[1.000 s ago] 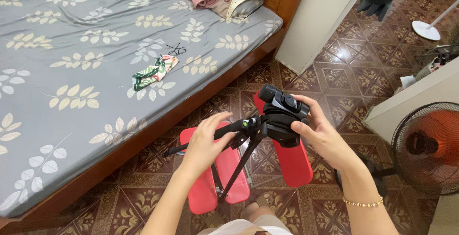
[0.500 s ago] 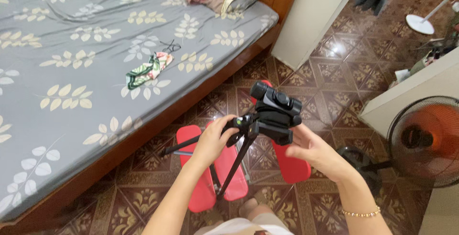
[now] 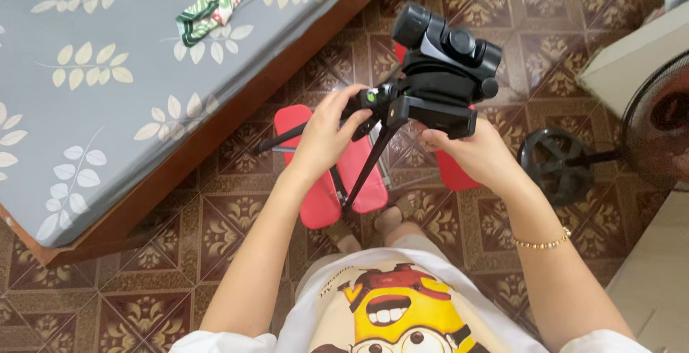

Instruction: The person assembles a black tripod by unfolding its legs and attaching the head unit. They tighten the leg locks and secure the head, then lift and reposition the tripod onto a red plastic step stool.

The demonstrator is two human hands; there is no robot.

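A black camera tripod [image 3: 430, 87] stands on the tiled floor in front of me, its head and mounting plate raised toward the camera. My left hand [image 3: 326, 134] grips the tripod's neck just below the head, by a small green level bubble. My right hand [image 3: 477, 153] holds the underside of the head's flat plate from the right; a thin gold bracelet circles that wrist. The tripod's legs run down between red plastic pieces [image 3: 337, 180] on the floor.
A bed with a grey leaf-patterned sheet [image 3: 108, 73] and wooden frame fills the left. A green-and-white patterned cloth [image 3: 212, 8] lies on it. A standing fan with round black base [image 3: 563, 166] is at the right, beside a pale cabinet [image 3: 646, 44].
The view has dropped and closed in on the tripod. My right hand moved from the top of the head to under its plate. My left hand stayed on the neck.
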